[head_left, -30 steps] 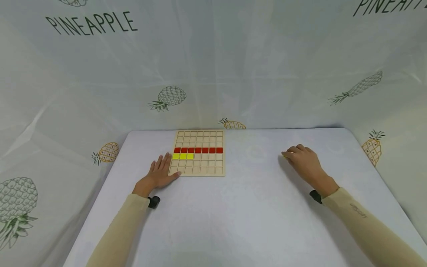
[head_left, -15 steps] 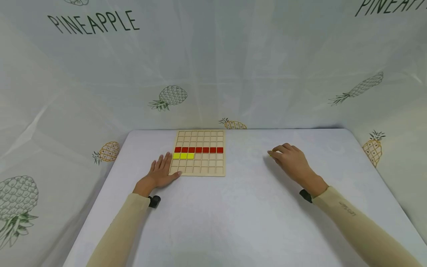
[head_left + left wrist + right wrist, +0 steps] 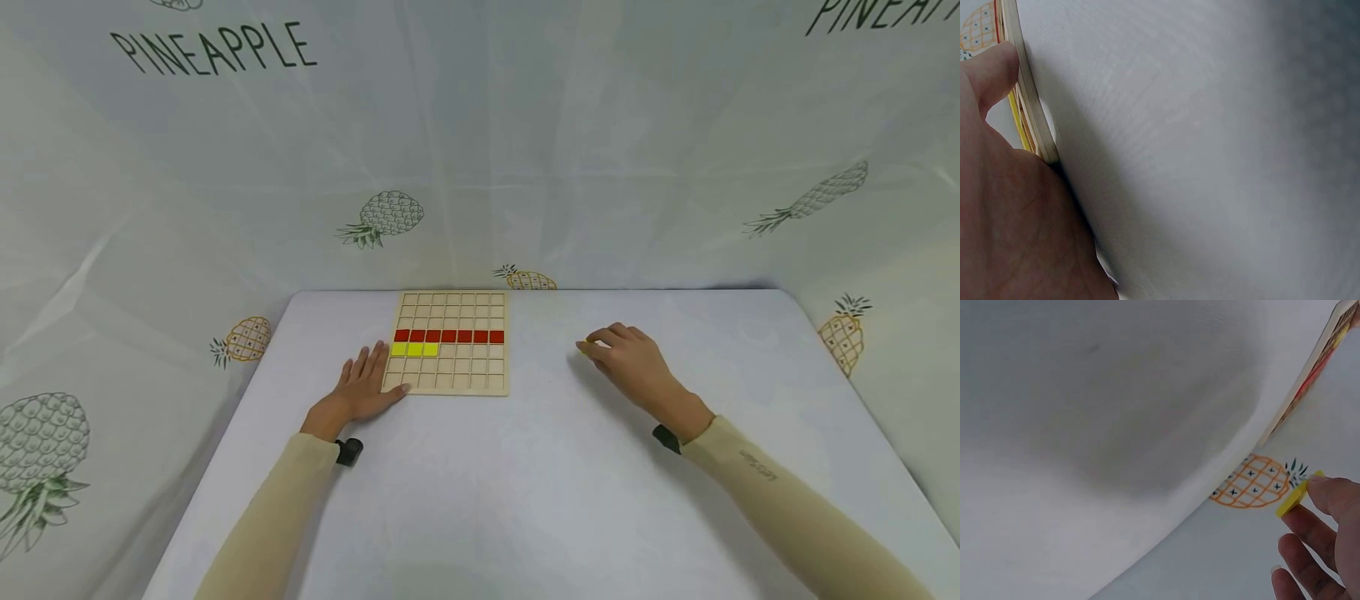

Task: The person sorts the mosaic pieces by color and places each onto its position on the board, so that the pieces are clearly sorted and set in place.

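Observation:
A light wooden grid board (image 3: 450,379) lies toward the back left of the table. One full row of its squares holds red tiles (image 3: 448,337), and three yellow tiles (image 3: 415,349) fill the left end of the row nearer me. My left hand (image 3: 360,395) rests with spread, straight fingers at the board's left edge, its thumb on the near left corner. To the right of the board, above the table, my right hand (image 3: 632,363) pinches a yellow square tile (image 3: 1299,495) between thumb and index finger. In the right wrist view the other fingers are loosely bent.
The white table (image 3: 465,492) reaches back to a hanging cloth (image 3: 637,167) printed with pineapples. Cloth also hangs along both sides. A dark wrist strap (image 3: 349,452) shows at the left sleeve's cuff.
My right hand has moved left across the table toward the board, carrying the yellow tile. The left hand and the board have stayed in place; the head view has shifted slightly.

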Available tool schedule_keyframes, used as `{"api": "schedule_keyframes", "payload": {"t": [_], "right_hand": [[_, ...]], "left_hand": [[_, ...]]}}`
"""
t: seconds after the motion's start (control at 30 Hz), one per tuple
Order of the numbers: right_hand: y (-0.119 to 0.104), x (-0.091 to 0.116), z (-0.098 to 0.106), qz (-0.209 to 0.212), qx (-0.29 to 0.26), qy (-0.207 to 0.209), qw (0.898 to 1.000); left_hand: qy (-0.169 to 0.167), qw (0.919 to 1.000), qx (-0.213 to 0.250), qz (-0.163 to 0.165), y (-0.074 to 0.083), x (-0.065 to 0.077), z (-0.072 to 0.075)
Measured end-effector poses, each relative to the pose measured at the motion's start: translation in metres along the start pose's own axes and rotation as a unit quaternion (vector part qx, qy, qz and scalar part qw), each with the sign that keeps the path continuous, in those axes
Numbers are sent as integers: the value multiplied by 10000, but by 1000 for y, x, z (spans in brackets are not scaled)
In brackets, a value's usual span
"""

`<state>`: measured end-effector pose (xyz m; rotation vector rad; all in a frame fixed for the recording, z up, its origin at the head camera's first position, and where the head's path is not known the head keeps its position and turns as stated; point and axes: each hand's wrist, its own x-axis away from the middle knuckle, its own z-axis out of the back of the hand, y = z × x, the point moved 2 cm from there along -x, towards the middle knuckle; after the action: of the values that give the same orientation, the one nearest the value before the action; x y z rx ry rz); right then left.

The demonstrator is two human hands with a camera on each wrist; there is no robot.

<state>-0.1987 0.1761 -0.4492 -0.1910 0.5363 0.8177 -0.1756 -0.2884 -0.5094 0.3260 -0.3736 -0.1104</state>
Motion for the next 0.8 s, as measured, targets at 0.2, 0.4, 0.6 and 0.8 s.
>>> {"api": "schedule_keyframes", "payload": {"t": [0.2, 0.4, 0.6, 0.8], "right_hand": [[-8, -7, -3, 148, 0, 31, 9999], [-18, -16, -5, 192, 7, -105, 9998], [-26, -24, -7, 216, 19, -219, 9995], [-33, -30, -11, 300, -36, -148, 9994]], "left_hand": [[21, 10000, -30, 19, 1, 0, 0], [18, 10000, -57, 23, 0, -1, 0], [23, 10000, -96, -1, -1, -2, 0], [-8, 10000, -62, 7, 1, 0, 1]]}}
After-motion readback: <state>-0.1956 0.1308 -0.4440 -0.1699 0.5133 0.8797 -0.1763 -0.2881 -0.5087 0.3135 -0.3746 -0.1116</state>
